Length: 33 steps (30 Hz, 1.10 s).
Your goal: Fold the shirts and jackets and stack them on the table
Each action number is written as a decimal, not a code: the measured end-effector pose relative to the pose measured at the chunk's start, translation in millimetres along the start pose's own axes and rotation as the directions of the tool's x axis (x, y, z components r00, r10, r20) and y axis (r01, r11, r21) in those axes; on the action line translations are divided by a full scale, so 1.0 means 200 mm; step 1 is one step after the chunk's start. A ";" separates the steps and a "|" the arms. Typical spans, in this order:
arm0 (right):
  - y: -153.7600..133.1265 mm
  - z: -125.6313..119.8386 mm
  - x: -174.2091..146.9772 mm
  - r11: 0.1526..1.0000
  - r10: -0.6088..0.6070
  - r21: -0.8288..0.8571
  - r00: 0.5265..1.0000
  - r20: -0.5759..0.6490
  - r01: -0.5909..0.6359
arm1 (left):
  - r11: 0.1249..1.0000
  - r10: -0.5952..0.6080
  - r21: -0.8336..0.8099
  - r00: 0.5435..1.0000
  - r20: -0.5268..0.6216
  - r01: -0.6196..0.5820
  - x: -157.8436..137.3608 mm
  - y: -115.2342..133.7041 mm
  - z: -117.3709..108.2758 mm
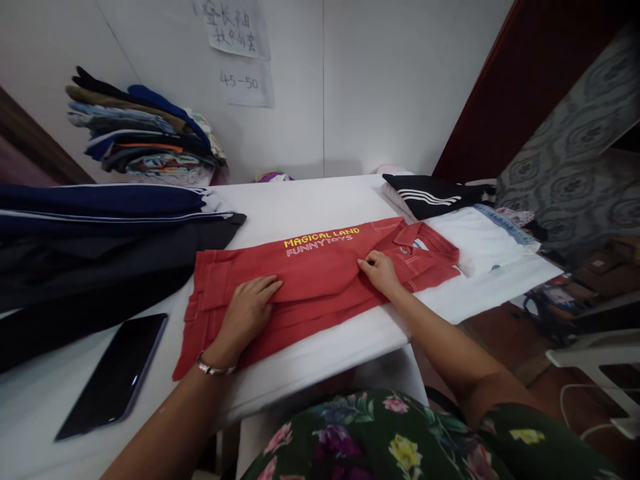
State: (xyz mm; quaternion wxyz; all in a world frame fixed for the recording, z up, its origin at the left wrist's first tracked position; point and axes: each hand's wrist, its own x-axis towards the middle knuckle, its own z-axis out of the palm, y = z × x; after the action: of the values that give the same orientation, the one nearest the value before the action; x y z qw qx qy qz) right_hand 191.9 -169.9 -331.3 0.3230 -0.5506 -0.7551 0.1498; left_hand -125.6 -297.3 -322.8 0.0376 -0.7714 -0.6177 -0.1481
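A red collared shirt [320,273] lies lengthwise on the white-covered table [320,200], partly folded. Its collar points right, and yellow and white lettering shows along the far side. My left hand [250,307] rests flat on the shirt toward its hem end, fingers stretched out; a bracelet circles that wrist. Near the collar, my right hand [379,270] pinches a fold of the red fabric between thumb and fingers.
Dark trousers [100,247] and a smartphone [115,380] lie at the left. Behind them rises a stack of folded clothes [145,133]. A black striped garment [435,195] and a white garment [480,237] lie right. A white plastic stool [590,360] stands beyond the table's right edge.
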 end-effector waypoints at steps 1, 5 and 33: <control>0.00 -0.01 -0.01 0.999 -0.010 -0.048 1.000 0.012 0.011 | 1.000 0.001 -0.004 1.000 0.003 -0.001 0.00 0.00 0.00; -0.05 -0.06 -0.03 0.957 -0.030 -0.286 0.998 0.053 0.044 | 0.999 0.013 -0.035 1.000 -0.008 -0.014 -0.01 -0.02 0.01; -0.24 0.06 -0.22 0.737 -0.616 0.119 0.588 0.524 0.665 | 0.734 -0.678 0.040 0.728 0.103 0.678 -0.32 -0.08 -0.29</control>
State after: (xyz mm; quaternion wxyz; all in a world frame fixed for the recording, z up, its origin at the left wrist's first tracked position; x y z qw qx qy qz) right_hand 156.2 -225.5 -327.0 0.1080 -0.1913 -0.9661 0.1354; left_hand -163.0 -368.2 -288.0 -0.0536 -0.4998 -0.8576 -0.1088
